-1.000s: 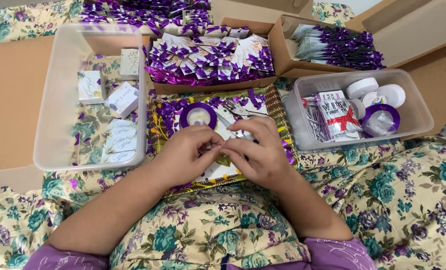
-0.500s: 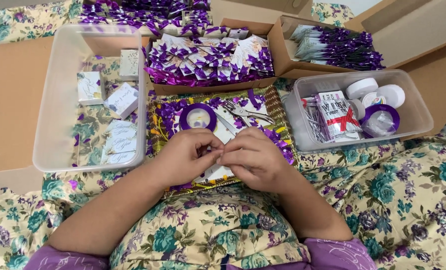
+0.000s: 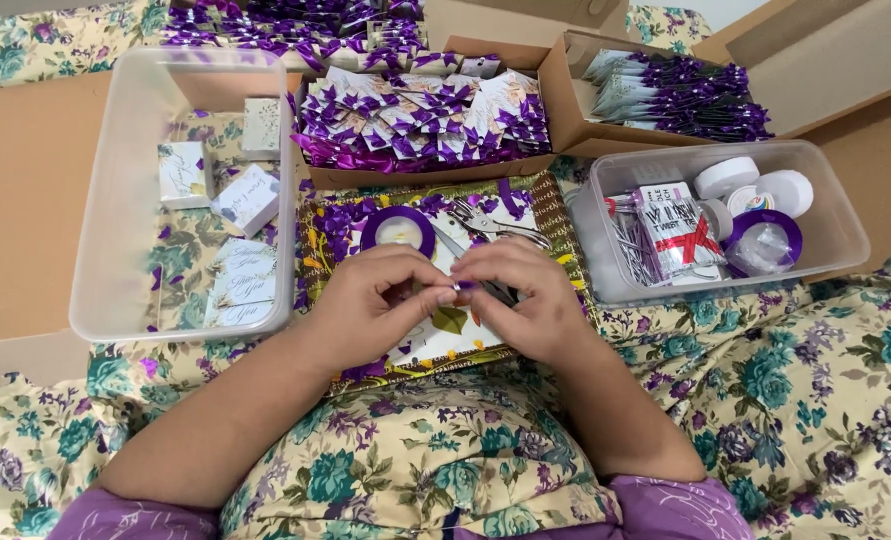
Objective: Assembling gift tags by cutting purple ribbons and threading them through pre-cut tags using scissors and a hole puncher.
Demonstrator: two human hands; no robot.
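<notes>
Ribbon piece [image 3: 465,286] between both hands' fingertips [image 3: 447,295]

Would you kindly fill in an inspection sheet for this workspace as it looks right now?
Surface: floral cloth under a patterned tray.
Job's things: small purple ribbon piece pinched over a white card.
Clutter: ribbon spool, scissors, clear bin of small boxes, bin of tape rolls, cardboard boxes of bowed cards.
Fingers: left hand and right hand meet fingertip to fingertip.
Cables: nothing seen.
Surroundings: brown floor.
</notes>
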